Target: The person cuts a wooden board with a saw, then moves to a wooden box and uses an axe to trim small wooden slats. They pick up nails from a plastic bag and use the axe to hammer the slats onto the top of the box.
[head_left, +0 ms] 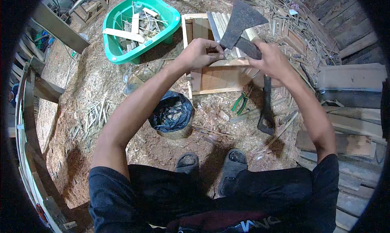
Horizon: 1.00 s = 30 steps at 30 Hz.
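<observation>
My right hand (268, 59) grips the short dark handle of an axe (245, 21). Its broad, worn blade is raised over a wooden crate-like frame (221, 79). Close to the blade's lower corner, my left hand (202, 53) has its fingertips pinched at the frame's upper edge. Whatever sits between those fingers is too small to make out. Several narrow wooden slats (219, 25) lie across the frame's far side, partly hidden by the axe.
Green-handled pliers (240, 103) and a dark-handled tool (266, 107) lie right of the frame. A green tub (109, 42) holds wood scraps. A black-lined bucket (170, 113) stands nearer my feet. Planks (341, 143) are stacked at right; shavings cover the ground.
</observation>
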Motion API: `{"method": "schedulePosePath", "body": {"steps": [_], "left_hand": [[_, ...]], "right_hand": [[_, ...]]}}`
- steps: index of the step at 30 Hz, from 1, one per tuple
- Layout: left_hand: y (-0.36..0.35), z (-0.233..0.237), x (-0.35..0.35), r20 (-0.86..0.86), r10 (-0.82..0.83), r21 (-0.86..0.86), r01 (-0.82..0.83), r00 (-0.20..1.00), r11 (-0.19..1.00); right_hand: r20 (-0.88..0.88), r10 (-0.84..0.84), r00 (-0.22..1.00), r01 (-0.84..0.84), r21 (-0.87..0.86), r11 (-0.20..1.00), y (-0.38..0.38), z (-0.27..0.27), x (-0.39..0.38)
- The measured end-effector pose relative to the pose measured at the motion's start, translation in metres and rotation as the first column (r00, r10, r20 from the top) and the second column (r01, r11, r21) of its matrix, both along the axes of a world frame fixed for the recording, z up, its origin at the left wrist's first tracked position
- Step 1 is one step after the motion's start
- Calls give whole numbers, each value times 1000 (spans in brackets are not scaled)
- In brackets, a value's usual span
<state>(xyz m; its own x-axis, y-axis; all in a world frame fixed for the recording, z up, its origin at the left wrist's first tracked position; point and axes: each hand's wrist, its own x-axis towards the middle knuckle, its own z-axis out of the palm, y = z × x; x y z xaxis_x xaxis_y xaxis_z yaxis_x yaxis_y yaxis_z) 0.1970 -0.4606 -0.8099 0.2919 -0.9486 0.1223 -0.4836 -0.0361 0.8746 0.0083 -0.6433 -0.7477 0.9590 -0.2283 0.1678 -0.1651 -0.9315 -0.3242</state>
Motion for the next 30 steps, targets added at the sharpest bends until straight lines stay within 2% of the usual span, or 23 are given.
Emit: {"method": "schedulePosePath", "body": {"steps": [5,8,11,14,17,20,23,26,29,30], "left_hand": [[-1,-3,-2,-166,16,-43,-23,986,999],[-2,-3,1,-87,34,29,-31,996,999],[-4,-7,4,-48,16,-16,-17,999,1000],[-7,-12,7,29,38,-69,-36,999,997],[-7,-10,8,-41,28,5,-28,999,1000],[-4,-4,5,26,34,9,-35,999,999],[-6,-8,6,43,28,-51,-25,999,998],[-6,-6,6,17,57,56,-58,998,997],[-6,-9,5,-40,62,33,-61,997,998],[-6,-10,5,-28,64,32,-63,998,998]], "right_hand": [[-128,-13,992,-1,-110,994,13,17,-1],[-122,30,992,-47,-138,989,5,12,0],[-65,-20,998,15,-68,998,2,15,-2],[23,17,1000,-15,-89,996,-1,8,-4],[-135,-11,991,-15,-187,982,6,6,-8],[-87,-12,996,-1,-153,988,8,10,-9],[60,26,998,-25,-11,1000,2,10,-6],[8,-3,1000,4,-93,996,13,18,-11],[-84,26,996,-38,-149,988,11,6,-9],[-64,21,998,-30,-139,990,9,6,-10]]}}
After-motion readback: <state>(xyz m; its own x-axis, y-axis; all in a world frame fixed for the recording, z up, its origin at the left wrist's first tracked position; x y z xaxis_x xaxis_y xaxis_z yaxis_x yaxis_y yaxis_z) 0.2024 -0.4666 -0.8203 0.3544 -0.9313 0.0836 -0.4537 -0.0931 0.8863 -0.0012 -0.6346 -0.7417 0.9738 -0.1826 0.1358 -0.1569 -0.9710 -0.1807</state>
